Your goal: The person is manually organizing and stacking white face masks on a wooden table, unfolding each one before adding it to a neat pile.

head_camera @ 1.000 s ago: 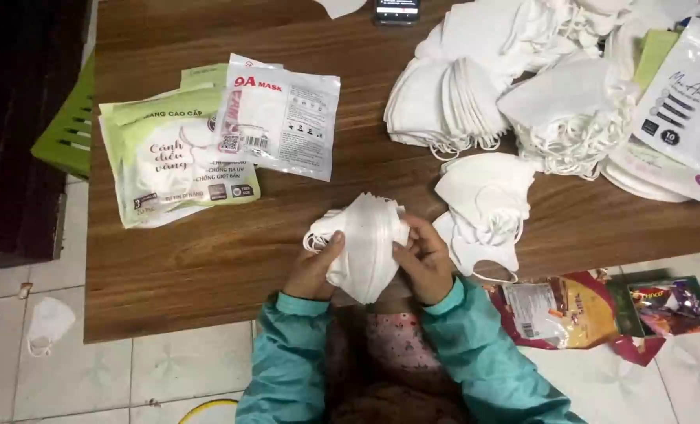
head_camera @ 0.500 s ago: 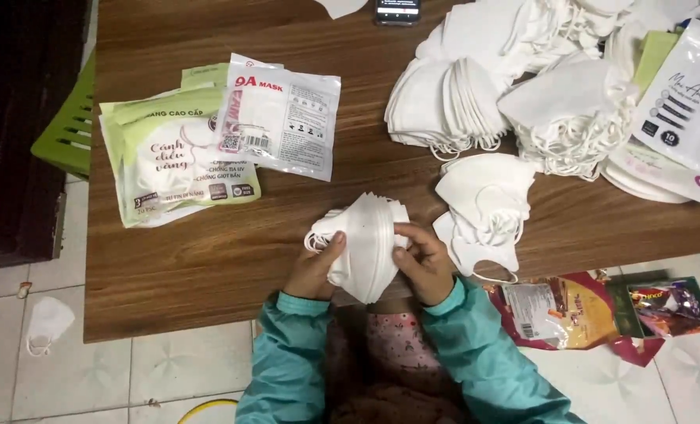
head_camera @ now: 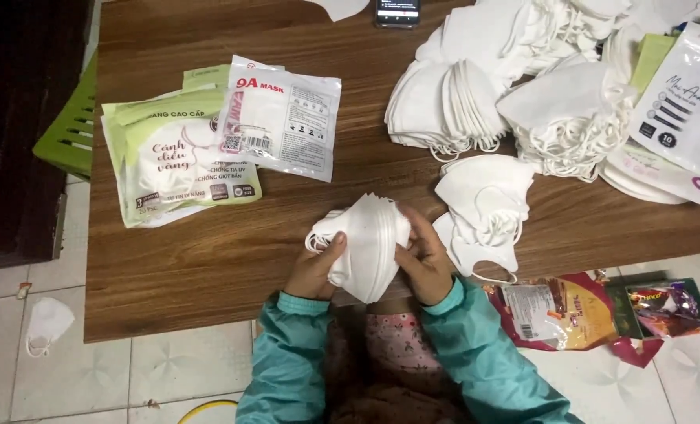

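Both hands, left (head_camera: 312, 271) and right (head_camera: 424, 263), clamp soft, light mask stack (head_camera: 368, 245) by its edges; loose masks (head_camera: 483, 212) at 3 o'clock.

mask stack (head_camera: 370, 243): white soft cloth, matt, slightly fuzzy; held between the hands
loose masks (head_camera: 523, 102): same white matt cloth, thin elastic loops
counter (head_camera: 208, 275): brown wood, visible grain, low sheen
packets (head_camera: 283, 118): glossy plastic film, creased, catching light
snack wrappers (head_camera: 593, 310): shiny crinkled foil-like plastic
sleeves (head_camera: 295, 353): teal woven cloth, matt
floor (head_camera: 67, 377): pale tiles, smooth, faint gloss
phone (head_camera: 397, 12): glossy dark screen
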